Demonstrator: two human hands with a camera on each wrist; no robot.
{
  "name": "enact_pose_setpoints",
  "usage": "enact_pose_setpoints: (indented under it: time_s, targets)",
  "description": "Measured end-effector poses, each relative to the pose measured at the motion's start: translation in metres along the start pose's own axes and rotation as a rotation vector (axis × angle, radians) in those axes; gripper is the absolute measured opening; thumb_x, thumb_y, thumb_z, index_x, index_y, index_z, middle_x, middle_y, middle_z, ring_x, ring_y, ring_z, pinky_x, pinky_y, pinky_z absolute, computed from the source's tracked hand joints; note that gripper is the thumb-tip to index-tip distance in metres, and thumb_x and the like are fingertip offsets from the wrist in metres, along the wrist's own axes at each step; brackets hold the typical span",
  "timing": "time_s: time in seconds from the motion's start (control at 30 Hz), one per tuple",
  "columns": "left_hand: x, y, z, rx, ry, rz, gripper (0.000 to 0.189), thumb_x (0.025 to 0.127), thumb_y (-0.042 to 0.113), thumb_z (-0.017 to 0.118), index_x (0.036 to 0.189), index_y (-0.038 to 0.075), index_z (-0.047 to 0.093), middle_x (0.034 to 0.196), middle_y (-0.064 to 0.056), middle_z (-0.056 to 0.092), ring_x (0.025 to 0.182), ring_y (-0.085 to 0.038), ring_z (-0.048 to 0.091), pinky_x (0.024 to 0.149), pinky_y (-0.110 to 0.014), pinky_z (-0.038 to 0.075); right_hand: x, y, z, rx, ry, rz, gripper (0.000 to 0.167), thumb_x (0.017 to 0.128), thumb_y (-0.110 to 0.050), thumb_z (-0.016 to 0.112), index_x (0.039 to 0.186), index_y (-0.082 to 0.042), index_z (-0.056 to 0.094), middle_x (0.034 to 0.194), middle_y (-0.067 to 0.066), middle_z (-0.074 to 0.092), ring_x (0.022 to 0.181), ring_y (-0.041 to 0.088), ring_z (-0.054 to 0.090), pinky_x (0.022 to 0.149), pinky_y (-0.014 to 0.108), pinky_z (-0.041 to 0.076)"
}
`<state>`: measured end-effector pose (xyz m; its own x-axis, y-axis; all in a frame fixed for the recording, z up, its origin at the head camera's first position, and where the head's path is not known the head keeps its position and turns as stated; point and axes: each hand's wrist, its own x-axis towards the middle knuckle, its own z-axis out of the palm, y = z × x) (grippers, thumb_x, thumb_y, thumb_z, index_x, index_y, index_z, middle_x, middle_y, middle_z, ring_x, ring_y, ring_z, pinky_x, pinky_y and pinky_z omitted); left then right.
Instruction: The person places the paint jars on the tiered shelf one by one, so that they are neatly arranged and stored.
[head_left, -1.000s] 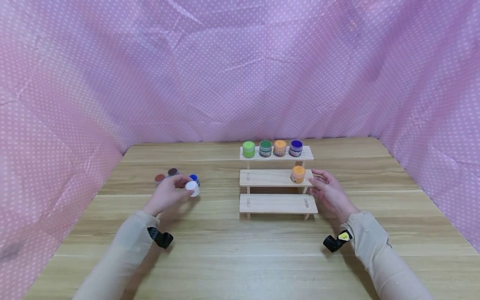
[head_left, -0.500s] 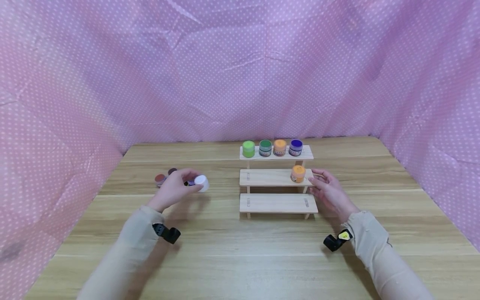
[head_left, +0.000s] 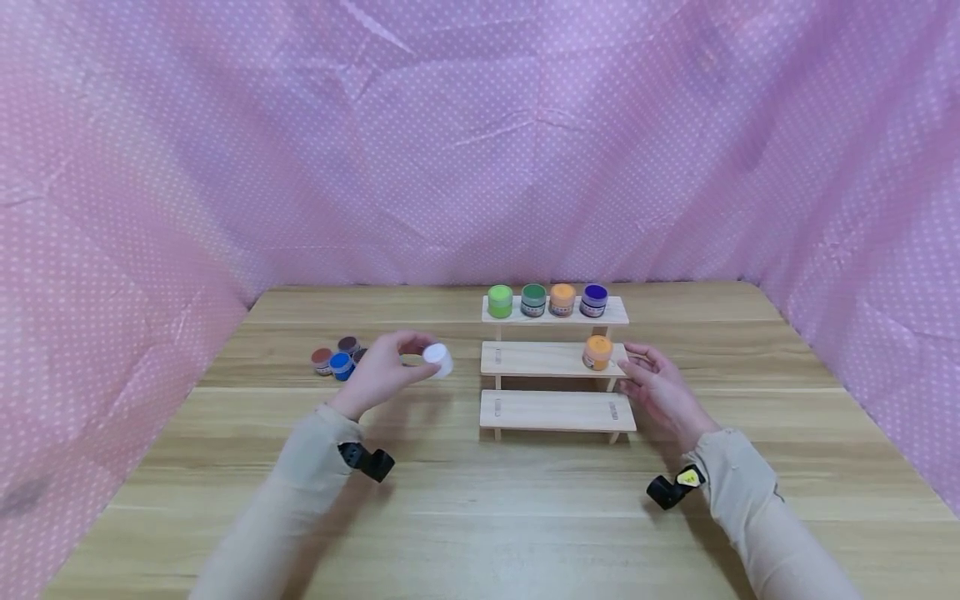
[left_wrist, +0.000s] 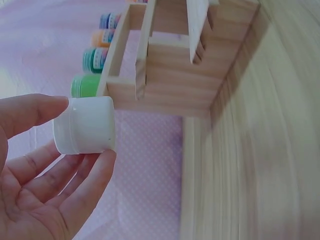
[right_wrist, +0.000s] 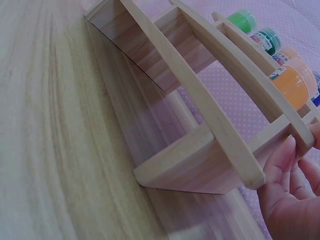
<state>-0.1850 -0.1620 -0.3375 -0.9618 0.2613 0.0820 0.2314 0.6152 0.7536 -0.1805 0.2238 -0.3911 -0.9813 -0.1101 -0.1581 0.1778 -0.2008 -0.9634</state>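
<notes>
Thumb and fingers of my left hand [head_left: 384, 371] pinch a white paint jar [left_wrist: 85, 125], held in the air just left of the three-tier wooden display stand [head_left: 540, 358]. My right hand [head_left: 663, 396] grips the right end of the stand's middle tier, as the right wrist view shows. Close to those fingers, an orange paint jar [head_left: 597, 354] stands on that tier. Along the top tier stand a light green jar [head_left: 500, 302], a dark green jar [head_left: 533, 301], a lighter orange jar [head_left: 562, 301] and a violet-blue jar [head_left: 594, 301].
Left of the stand, a reddish-brown jar [head_left: 322, 361], a dark brown jar [head_left: 348, 344] and a blue jar [head_left: 341, 366] cluster on the wooden table [head_left: 480, 508]; another dark jar is partly behind my left hand. A pink dotted cloth [head_left: 480, 167] hangs around the table.
My left hand has carried the white paint jar rightward and slightly up, from beside the clustered jars towards the stand, uncovering the blue jar. My right hand has kept its place on the stand.
</notes>
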Motion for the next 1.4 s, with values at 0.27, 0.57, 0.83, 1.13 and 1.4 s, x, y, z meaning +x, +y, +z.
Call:
enact_pose_setpoints:
  time_s: [0.27, 0.57, 0.83, 1.13, 1.4]
  targets:
    - [0.010, 0.012, 0.017, -0.037, 0.030, 0.076, 0.031, 0.085, 0.018, 0.071, 0.114, 0.010, 0.064, 0.110, -0.006, 0.067, 0.107, -0.022, 0.059, 0.088, -0.040, 0.050, 0.002, 0.003, 0.000, 0.023, 0.002, -0.017, 0.025, 0.096, -0.008, 0.053, 0.117, -0.016, 0.044, 0.091, -0.012, 0.057, 0.083, 0.000, 0.055, 0.074, 0.014, 0.050]
    - [0.024, 0.038, 0.032, -0.087, 0.021, 0.120, 0.032, 0.085, 0.019, 0.072, 0.115, 0.011, 0.064, 0.110, -0.004, 0.067, 0.107, -0.020, 0.060, 0.085, -0.036, 0.052, 0.002, 0.001, 0.000, 0.022, 0.008, -0.015, 0.025, 0.095, -0.008, 0.054, 0.117, -0.017, 0.044, 0.091, -0.012, 0.057, 0.082, 0.000, 0.055, 0.074, 0.015, 0.050]
    - [0.031, 0.061, 0.044, -0.121, 0.002, 0.155, 0.033, 0.084, 0.016, 0.072, 0.115, 0.007, 0.063, 0.109, -0.007, 0.066, 0.104, -0.020, 0.061, 0.083, -0.031, 0.054, 0.002, 0.003, -0.001, 0.024, 0.006, -0.017, 0.024, 0.095, -0.007, 0.054, 0.116, -0.018, 0.045, 0.091, -0.011, 0.058, 0.081, 0.000, 0.056, 0.073, 0.015, 0.050]
    - [0.042, 0.075, 0.064, -0.197, -0.032, 0.188, 0.031, 0.084, 0.011, 0.071, 0.113, 0.005, 0.063, 0.109, -0.007, 0.065, 0.102, -0.019, 0.059, 0.083, -0.023, 0.054, 0.003, 0.005, -0.001, 0.049, -0.008, -0.031, 0.022, 0.095, -0.008, 0.054, 0.112, -0.017, 0.046, 0.088, -0.011, 0.060, 0.080, 0.000, 0.057, 0.072, 0.015, 0.051]
    - [0.050, 0.084, 0.081, -0.183, -0.053, 0.171, 0.031, 0.084, 0.012, 0.072, 0.114, 0.007, 0.063, 0.110, -0.006, 0.064, 0.103, -0.018, 0.059, 0.083, -0.023, 0.054, 0.003, 0.006, -0.002, 0.062, -0.004, -0.031, 0.020, 0.095, -0.007, 0.055, 0.110, -0.018, 0.048, 0.089, -0.010, 0.058, 0.079, 0.001, 0.056, 0.072, 0.014, 0.051]
